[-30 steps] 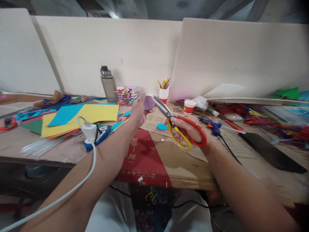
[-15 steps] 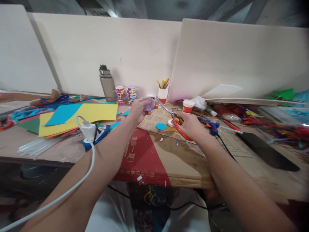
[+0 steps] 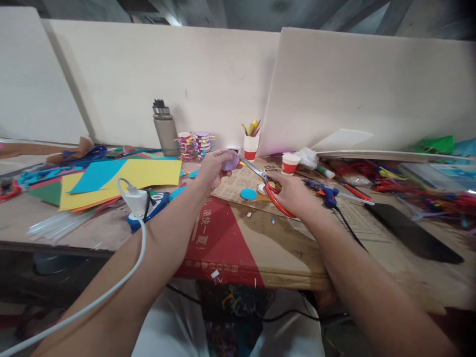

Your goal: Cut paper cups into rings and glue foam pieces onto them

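Observation:
My left hand (image 3: 216, 168) grips a round purple disc (image 3: 231, 161) between thumb and fingers, above the cardboard. Scissors with orange handles (image 3: 278, 203) are in my right hand (image 3: 288, 191), their blades pointing up and left so that the tips lie at the disc's right edge. Whether the tips touch the disc I cannot tell. Below the blades a blue paper circle (image 3: 248, 194) lies on the cardboard, and a white round piece (image 3: 262, 189) is partly hidden behind the scissors.
Yellow paper sheets (image 3: 148, 172), a white plug (image 3: 136, 202) and its cable are on the left. Behind stand a bottle (image 3: 165, 130), decorated cups (image 3: 203, 145) and a cup of pens (image 3: 251, 144). To the right lie a glue gun (image 3: 329, 195) and a black phone-like slab (image 3: 412, 233).
The scissor blades have drawn closer together, their tips staying near the purple disc's right edge. Both hands have hardly moved.

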`<action>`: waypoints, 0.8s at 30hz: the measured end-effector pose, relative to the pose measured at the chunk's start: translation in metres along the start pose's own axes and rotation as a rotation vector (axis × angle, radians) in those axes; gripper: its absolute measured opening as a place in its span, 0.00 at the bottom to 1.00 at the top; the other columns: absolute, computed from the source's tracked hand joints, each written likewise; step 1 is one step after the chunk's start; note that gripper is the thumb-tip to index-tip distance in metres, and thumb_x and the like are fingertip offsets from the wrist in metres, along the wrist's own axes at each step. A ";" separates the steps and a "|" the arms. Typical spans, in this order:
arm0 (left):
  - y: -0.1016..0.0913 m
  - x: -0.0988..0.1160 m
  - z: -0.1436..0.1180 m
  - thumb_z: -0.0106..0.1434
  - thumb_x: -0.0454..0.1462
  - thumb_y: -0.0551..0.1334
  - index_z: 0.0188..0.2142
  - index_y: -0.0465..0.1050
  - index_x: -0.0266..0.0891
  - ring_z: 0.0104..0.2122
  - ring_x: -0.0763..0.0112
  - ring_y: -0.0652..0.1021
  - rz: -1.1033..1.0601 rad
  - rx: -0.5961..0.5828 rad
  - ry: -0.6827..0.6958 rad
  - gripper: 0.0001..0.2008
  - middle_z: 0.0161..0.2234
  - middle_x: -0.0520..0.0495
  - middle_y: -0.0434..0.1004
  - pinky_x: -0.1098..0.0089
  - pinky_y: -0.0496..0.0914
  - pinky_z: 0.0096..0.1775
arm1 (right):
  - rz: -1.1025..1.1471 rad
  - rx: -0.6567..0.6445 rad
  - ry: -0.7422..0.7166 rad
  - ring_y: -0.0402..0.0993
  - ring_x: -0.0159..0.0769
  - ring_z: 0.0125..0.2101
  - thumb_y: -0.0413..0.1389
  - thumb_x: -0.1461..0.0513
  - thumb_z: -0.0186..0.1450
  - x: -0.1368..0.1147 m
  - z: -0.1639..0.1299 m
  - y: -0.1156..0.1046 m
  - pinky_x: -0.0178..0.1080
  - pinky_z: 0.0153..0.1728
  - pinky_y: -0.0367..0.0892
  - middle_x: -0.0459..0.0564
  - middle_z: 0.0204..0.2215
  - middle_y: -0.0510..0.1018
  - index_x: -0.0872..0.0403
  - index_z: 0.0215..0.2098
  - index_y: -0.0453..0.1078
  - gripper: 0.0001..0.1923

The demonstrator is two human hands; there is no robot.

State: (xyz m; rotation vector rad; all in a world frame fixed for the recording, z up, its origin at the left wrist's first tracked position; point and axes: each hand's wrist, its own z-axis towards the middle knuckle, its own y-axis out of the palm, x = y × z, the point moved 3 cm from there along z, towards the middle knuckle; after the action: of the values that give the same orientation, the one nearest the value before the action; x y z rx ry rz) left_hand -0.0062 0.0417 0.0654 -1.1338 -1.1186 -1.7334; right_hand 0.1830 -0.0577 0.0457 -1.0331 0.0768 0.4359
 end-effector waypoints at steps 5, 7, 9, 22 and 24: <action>0.001 0.000 -0.001 0.47 0.34 0.65 0.32 0.70 0.33 0.23 0.70 0.79 0.032 -0.036 0.002 0.11 0.25 0.49 0.75 0.78 0.54 0.17 | -0.042 0.004 0.037 0.78 0.45 0.43 0.55 0.60 0.63 0.000 -0.001 0.001 0.41 0.44 0.70 0.54 0.44 0.82 0.51 0.50 0.75 0.18; 0.002 -0.001 -0.001 0.47 0.33 0.64 0.32 0.70 0.34 0.23 0.71 0.78 0.025 -0.043 -0.008 0.11 0.25 0.49 0.75 0.78 0.54 0.17 | -0.084 0.011 0.069 0.78 0.46 0.43 0.55 0.61 0.62 0.000 -0.001 0.000 0.41 0.44 0.69 0.54 0.45 0.82 0.51 0.52 0.74 0.19; 0.002 -0.001 -0.001 0.47 0.33 0.64 0.32 0.70 0.34 0.23 0.71 0.78 0.018 -0.052 -0.024 0.10 0.25 0.48 0.75 0.78 0.53 0.16 | -0.129 0.014 0.081 0.78 0.46 0.43 0.54 0.61 0.63 -0.001 -0.002 0.000 0.41 0.44 0.69 0.54 0.45 0.82 0.50 0.53 0.74 0.20; -0.001 -0.004 0.002 0.49 0.32 0.63 0.35 0.72 0.32 0.23 0.71 0.78 0.063 -0.100 -0.076 0.11 0.23 0.49 0.74 0.78 0.54 0.16 | -0.287 0.014 0.065 0.78 0.47 0.42 0.53 0.58 0.65 -0.005 -0.004 0.000 0.41 0.40 0.68 0.54 0.45 0.82 0.48 0.56 0.72 0.21; -0.001 -0.004 0.003 0.49 0.32 0.62 0.35 0.72 0.33 0.22 0.71 0.78 0.068 -0.100 -0.086 0.11 0.23 0.49 0.74 0.78 0.55 0.16 | -0.273 0.000 0.062 0.78 0.46 0.43 0.53 0.59 0.66 -0.005 -0.003 0.001 0.41 0.41 0.68 0.54 0.45 0.82 0.48 0.56 0.72 0.20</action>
State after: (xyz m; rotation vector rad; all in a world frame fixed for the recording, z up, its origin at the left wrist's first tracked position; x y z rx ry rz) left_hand -0.0054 0.0453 0.0615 -1.3036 -1.0423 -1.7181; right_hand 0.1786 -0.0614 0.0444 -1.0395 -0.0096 0.1559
